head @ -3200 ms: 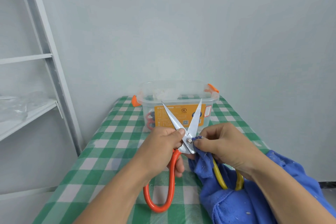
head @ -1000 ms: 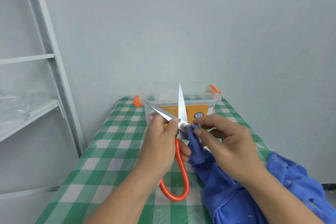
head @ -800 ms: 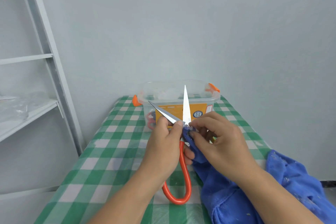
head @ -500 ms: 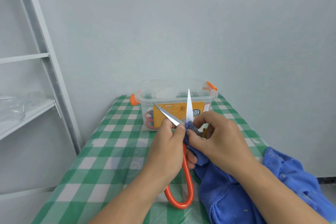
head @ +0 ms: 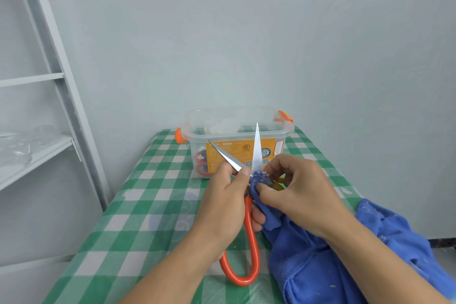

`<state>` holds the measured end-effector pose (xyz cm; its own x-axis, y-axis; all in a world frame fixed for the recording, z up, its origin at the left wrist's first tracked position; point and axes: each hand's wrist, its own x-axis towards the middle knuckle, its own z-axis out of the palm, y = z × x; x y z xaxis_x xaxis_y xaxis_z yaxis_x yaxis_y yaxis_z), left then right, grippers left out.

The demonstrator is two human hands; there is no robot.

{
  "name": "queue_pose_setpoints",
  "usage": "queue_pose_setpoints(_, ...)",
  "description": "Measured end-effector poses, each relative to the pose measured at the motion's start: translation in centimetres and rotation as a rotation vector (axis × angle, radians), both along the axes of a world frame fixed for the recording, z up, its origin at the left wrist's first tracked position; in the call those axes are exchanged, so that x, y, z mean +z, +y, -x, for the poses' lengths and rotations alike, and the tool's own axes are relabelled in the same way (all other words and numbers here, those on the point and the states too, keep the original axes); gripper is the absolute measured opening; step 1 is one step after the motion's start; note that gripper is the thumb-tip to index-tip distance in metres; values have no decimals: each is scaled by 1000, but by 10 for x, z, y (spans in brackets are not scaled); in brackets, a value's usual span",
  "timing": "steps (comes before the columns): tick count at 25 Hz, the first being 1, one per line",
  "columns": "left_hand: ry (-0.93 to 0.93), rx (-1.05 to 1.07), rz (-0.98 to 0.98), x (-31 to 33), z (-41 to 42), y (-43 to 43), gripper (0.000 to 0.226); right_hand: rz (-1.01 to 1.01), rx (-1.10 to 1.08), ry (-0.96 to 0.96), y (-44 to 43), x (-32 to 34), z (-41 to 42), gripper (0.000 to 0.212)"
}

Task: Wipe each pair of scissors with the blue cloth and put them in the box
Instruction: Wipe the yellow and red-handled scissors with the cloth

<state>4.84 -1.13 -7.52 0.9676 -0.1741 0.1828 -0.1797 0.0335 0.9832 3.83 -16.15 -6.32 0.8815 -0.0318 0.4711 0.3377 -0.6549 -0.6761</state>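
- The left grip [head: 227,205] is closed round the orange loop-handled steel scissors [head: 252,237] just below the pivot, with a fingertip at the foot of the left blade. Holding there steadies the pair and, I judge, leaves the fingers clear of the edges.
- The blades stand apart in a V, points up and away from the person, which bares the inner faces and the pivot for wiping.
- The right grip [head: 296,195] pinches a bunched fold of the blue terry cloth [head: 320,266] onto the pivot. The rest of the cloth trails down to the green-and-white checked surface [head: 148,217].
- The scissors hang above the surface, just in front of the clear plastic box with orange clips [head: 286,131]. The box is lidless, so the drop-in should be short.
- Red-handled scissors [head: 201,163] show through its wall, so part of the task looks done.
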Motion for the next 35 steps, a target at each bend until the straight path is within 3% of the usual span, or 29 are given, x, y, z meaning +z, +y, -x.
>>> queue_pose_setpoints(8, 8, -28, 33, 2, 2, -3, 21, -110, 34, 37, -2, 1, -2, 16)
queue_pose_setpoints(14, -7, -34, 15, 4, 4, -1, 19, -64, -10, 11, 0, 1, 1, 14)
queue_pose_setpoints(19, -35, -8, 4, 2, 3, -2, 20, 65, -185, -40, 19, 3, 5, 22)
queue_pose_setpoints(25, -52, -25, 5, 2, 4, -4, 18, -172, -138, 20, 10, 2, -2, 28)
queue_pose_setpoints(30, -36, 1, -1, 2, 2, -3, 20, -141, -32, 69, 13, 1, 2, 22)
queue_pose_setpoints(35, -50, 8, 0, 5, 4, -6, 19, -248, -56, 52, 12, 4, -1, 25)
